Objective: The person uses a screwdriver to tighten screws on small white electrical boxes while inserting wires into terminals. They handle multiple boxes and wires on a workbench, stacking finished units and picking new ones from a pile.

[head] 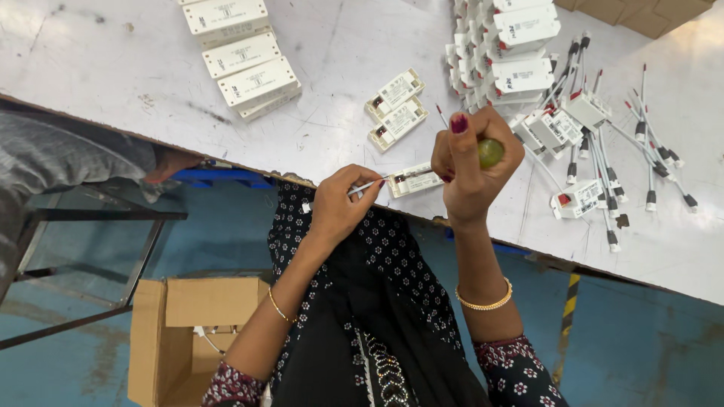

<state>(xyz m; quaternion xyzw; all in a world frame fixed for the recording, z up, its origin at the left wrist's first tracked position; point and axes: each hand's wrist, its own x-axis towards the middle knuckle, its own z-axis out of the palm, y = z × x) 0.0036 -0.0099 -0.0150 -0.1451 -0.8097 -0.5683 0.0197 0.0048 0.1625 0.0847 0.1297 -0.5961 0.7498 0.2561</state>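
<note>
My left hand [341, 205] pinches a thin white wire [367, 187] that runs into a small white rectangular module [414, 181] lying at the table's near edge. My right hand [471, 162] is closed around a tool with a green round handle [490, 153], held upright just above and right of that module. The tool's tip is hidden by my fingers. Two more open white modules [395, 105] lie side by side just beyond the hands.
The white worktable [136, 68] carries several stacked white boxes [245, 56] at the left, a pile of finished modules [513, 45] at the back, and several wired units with red and black leads [603, 143] at the right. A cardboard box [181, 332] sits on the blue floor. Another person's grey sleeve [60, 154] is at left.
</note>
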